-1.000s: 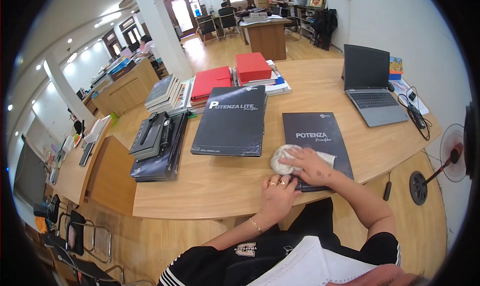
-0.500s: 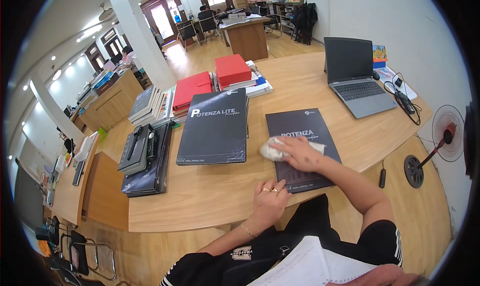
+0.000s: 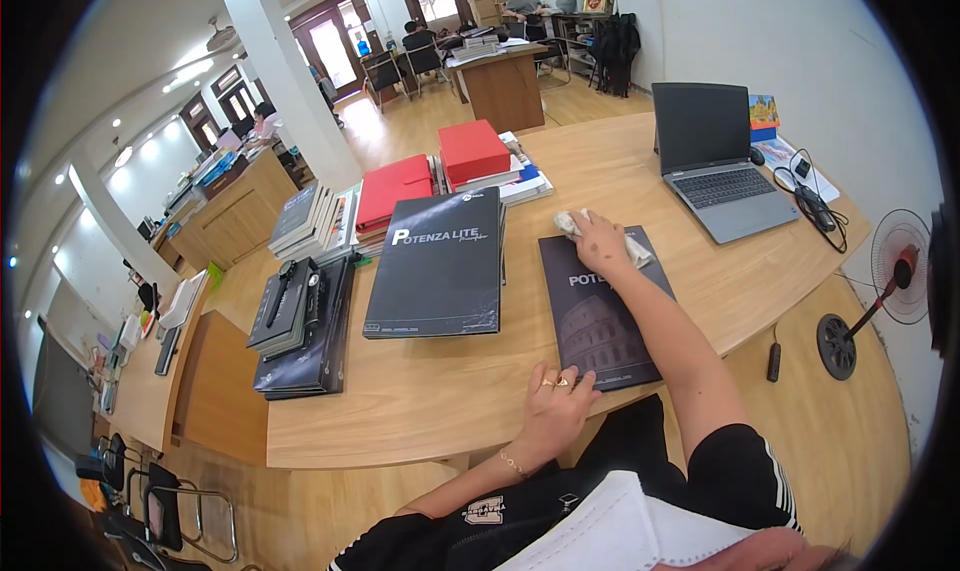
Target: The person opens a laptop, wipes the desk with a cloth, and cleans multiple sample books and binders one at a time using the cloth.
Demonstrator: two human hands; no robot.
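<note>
A dark POTENZA book (image 3: 598,321) lies closed on the wooden table (image 3: 420,416), near its front edge. My right hand (image 3: 603,243) presses a whitish cloth (image 3: 637,251) against the top part of its cover, hiding some of the title. At the book's lower left corner rests my left hand (image 3: 562,396), fingers curled with rings on, its fingertips touching the cover's edge; it holds nothing that I can see. Left of them, a POTENZA LITE book (image 3: 436,271) sits on top of a stack.
Red boxes (image 3: 473,151), a red folder (image 3: 395,191) and more books (image 3: 305,221) stand behind. Dark books (image 3: 300,346) are piled left. An open laptop (image 3: 705,141), cables (image 3: 815,206) and a fan (image 3: 838,346) are right. People sit at far desks.
My right hand has slid the cloth up from the middle of the cover to its top, uncovering the building picture. My left hand stays by the lower left corner. The view has shifted.
</note>
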